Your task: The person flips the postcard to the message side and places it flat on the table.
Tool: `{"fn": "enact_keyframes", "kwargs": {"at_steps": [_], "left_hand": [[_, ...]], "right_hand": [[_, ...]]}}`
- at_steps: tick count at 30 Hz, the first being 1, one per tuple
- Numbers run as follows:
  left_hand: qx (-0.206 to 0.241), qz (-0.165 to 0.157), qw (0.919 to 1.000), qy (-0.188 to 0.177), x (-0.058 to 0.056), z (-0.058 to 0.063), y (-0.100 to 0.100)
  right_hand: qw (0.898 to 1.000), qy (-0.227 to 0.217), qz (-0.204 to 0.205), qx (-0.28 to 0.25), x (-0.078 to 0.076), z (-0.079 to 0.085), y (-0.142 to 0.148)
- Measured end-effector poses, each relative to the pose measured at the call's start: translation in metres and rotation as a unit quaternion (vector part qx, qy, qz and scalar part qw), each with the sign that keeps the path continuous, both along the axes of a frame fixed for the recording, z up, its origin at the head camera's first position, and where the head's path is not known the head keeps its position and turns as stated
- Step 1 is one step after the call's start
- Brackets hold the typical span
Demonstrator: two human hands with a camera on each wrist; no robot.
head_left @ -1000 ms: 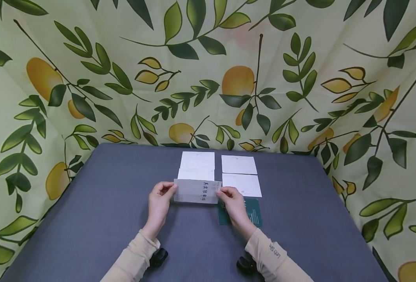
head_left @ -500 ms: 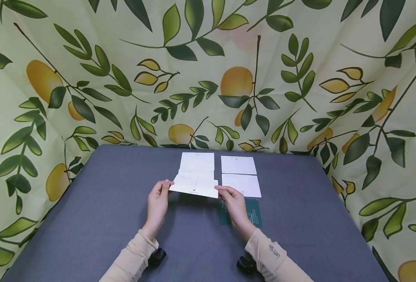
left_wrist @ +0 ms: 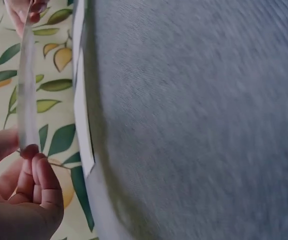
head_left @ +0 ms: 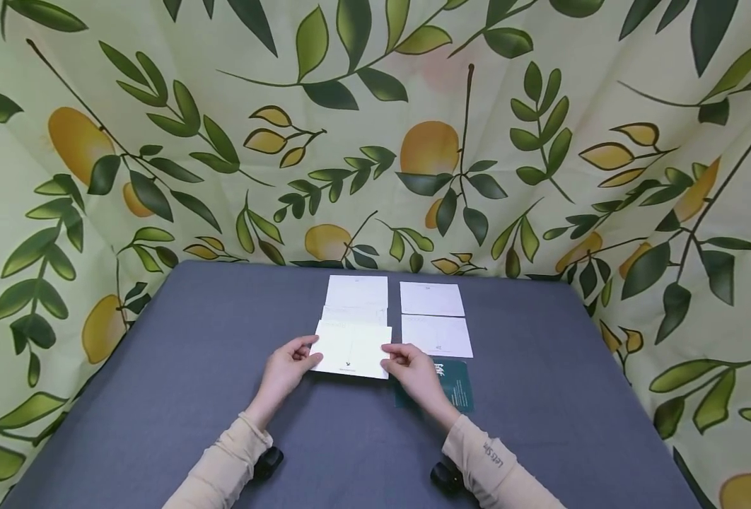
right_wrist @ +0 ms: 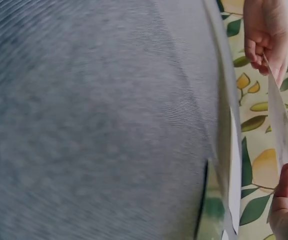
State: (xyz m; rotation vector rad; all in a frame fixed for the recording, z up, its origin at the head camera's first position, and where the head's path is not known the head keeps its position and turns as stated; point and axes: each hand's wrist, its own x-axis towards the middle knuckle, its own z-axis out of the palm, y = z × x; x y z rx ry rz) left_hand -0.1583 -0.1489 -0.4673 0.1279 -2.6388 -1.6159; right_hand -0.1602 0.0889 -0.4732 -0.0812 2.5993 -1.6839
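A white postcard (head_left: 352, 346) is held level between both hands, with a thin vertical line and a small dark mark near its front edge. My left hand (head_left: 286, 367) pinches its left edge between thumb and fingers. At the right edge, my right hand (head_left: 416, 375) pinches it the same way. Both wrist views show the postcard (left_wrist: 28, 95) nearly edge-on, raised off the table. Behind it lie two white cards (head_left: 358, 291) in a column, the nearer one partly covered by the postcard in the head view. A dark green card (head_left: 457, 383) with pale print lies partly behind my right hand.
Two more white cards (head_left: 431, 299) form a second column to the right, behind the green card. A grey-blue cloth (head_left: 541, 424) covers the table. Leaf-and-fruit patterned fabric (head_left: 350, 141) hangs behind it. Black wrist devices (head_left: 269, 463) show under both sleeves.
The postcard has tipped over from its grey side with dark writing to its white side and come slightly nearer. My left hand has shifted its grip along the left edge.
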Motion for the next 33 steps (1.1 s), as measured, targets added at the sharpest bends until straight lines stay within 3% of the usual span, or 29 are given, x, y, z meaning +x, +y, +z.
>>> {"fn": "enact_keyframes", "kwargs": {"at_steps": [4, 7, 13, 18, 29, 33], "left_hand": [[-0.090, -0.032, 0.9954, 0.007, 0.001, -0.001, -0.001], [-0.121, -0.047, 0.9915, 0.004, 0.003, -0.003, 0.000], [-0.145, -0.065, 0.9872, -0.013, 0.005, -0.005, 0.003], [-0.159, -0.060, 0.9850, -0.029, 0.005, -0.007, 0.005], [-0.209, -0.085, 0.9742, 0.002, 0.007, -0.008, 0.008], [-0.254, -0.097, 0.9622, 0.016, 0.008, -0.006, 0.010]], "right_hand": [[0.998, 0.003, 0.039, 0.048, 0.003, -0.007, -0.001], [0.995, 0.001, 0.064, 0.081, 0.003, -0.011, 0.000], [0.985, 0.005, 0.102, 0.138, 0.003, -0.013, 0.002], [0.980, 0.013, 0.118, 0.161, 0.002, -0.012, 0.001], [0.967, 0.031, 0.126, 0.217, -0.005, -0.013, -0.005], [0.960, 0.026, 0.139, 0.242, -0.006, -0.012, -0.007]]}}
